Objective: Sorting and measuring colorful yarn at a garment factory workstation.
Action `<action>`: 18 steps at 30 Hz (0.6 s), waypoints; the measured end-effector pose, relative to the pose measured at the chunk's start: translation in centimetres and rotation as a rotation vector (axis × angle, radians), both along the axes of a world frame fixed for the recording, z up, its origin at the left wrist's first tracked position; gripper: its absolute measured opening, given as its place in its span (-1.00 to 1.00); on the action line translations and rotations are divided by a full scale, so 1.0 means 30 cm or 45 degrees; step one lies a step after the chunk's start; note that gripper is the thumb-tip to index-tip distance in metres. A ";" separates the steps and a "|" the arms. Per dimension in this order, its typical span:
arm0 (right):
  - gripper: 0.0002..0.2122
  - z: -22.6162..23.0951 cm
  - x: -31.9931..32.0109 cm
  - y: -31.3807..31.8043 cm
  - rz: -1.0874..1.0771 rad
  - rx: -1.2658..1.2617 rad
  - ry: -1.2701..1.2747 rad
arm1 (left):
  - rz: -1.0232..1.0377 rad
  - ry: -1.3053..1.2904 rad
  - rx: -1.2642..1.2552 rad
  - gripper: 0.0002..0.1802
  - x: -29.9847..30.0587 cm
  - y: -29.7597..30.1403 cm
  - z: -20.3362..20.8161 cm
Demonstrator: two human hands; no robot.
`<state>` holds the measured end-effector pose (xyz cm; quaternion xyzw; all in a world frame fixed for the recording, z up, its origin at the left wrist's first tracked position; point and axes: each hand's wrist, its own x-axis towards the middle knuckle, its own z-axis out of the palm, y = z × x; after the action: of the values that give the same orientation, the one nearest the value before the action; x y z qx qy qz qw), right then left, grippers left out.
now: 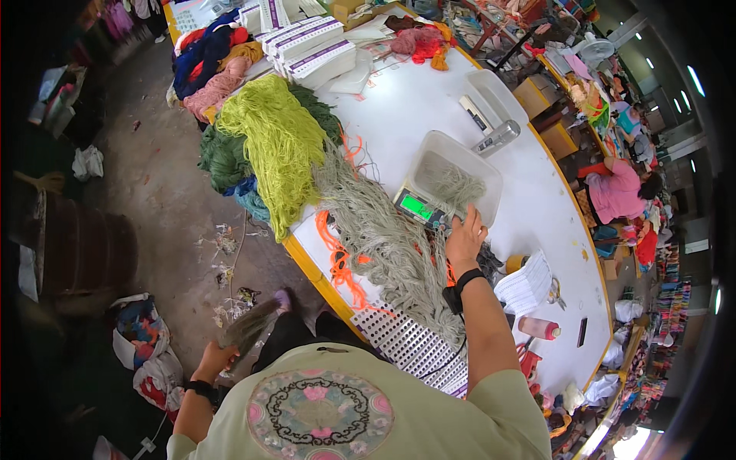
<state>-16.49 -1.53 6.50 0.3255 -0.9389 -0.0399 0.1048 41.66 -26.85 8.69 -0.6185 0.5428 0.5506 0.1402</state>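
Down by my side at the lower left, my left hand is closed around a hank of grey-green yarn. My right hand is at the near edge of a digital scale with a lit green display. Its fingers are apart and reach to the scale's front panel. On the scale sits a clear plastic tub with loose grey yarn inside. A long heap of grey yarn lies on the table left of my right hand.
Lime-green yarn drapes over the table's left edge. Stacked white card packs stand at the far end. Right of the scale are a clear bottle, paper sheets, scissors and a pink bottle. A co-worker in pink sits beyond.
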 end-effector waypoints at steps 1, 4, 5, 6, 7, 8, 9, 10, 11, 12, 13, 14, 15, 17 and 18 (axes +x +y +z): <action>-0.75 -0.010 -0.013 0.007 -0.005 -0.005 -0.002 | 0.025 -0.004 -0.008 -0.78 -0.008 0.005 0.011; -0.81 0.004 -0.011 0.002 -0.037 0.048 -0.041 | 0.041 0.053 0.033 -0.79 0.040 -0.005 -0.018; -0.83 0.047 0.015 -0.011 -0.006 -0.100 -0.090 | 0.038 0.051 0.029 -0.79 0.041 -0.013 -0.013; -0.85 0.088 0.036 -0.008 0.016 -0.247 -0.131 | 0.063 0.084 0.007 -0.79 0.021 -0.017 0.001; -0.85 0.113 0.053 0.002 0.000 -0.249 -0.123 | 0.084 0.120 -0.014 -0.80 -0.002 -0.025 0.013; -0.85 0.140 0.067 0.021 -0.030 -0.431 -0.177 | 0.063 0.131 -0.014 -0.80 -0.026 -0.037 0.015; -0.85 0.164 0.081 0.047 -0.062 -0.614 -0.224 | 0.107 0.240 -0.019 -0.80 -0.054 -0.051 0.017; -0.85 0.187 0.096 0.081 -0.087 -0.616 -0.201 | 0.148 0.351 -0.020 -0.80 -0.085 -0.065 0.016; -0.87 0.212 0.114 0.120 -0.089 -0.917 -0.414 | 0.113 0.371 -0.013 -0.80 -0.129 -0.075 0.030; -0.87 0.239 0.138 0.162 -0.085 -1.219 -0.621 | 0.115 0.437 -0.023 -0.79 -0.180 -0.078 0.054; -0.87 0.375 0.222 0.147 -0.359 -1.460 -1.355 | 0.144 0.489 -0.042 -0.79 -0.200 -0.080 0.080; -0.87 0.453 0.287 0.166 -0.379 -1.481 -1.316 | 0.105 0.509 -0.031 -0.79 -0.233 -0.080 0.103; -0.87 0.508 0.349 0.188 -0.203 -1.776 -1.531 | 0.090 0.595 -0.007 -0.79 -0.264 -0.082 0.128; -0.85 0.586 0.464 0.247 0.033 -2.122 -1.812 | 0.037 0.697 0.028 -0.78 -0.307 -0.077 0.190; -0.85 0.620 0.526 0.273 0.021 -2.143 -1.769 | 0.042 0.730 0.049 -0.80 -0.318 -0.069 0.220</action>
<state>-0.73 6.67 25.11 0.1072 -0.5174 0.8085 -0.2589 32.13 -28.91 15.30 -0.4434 0.5396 0.7155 -0.0163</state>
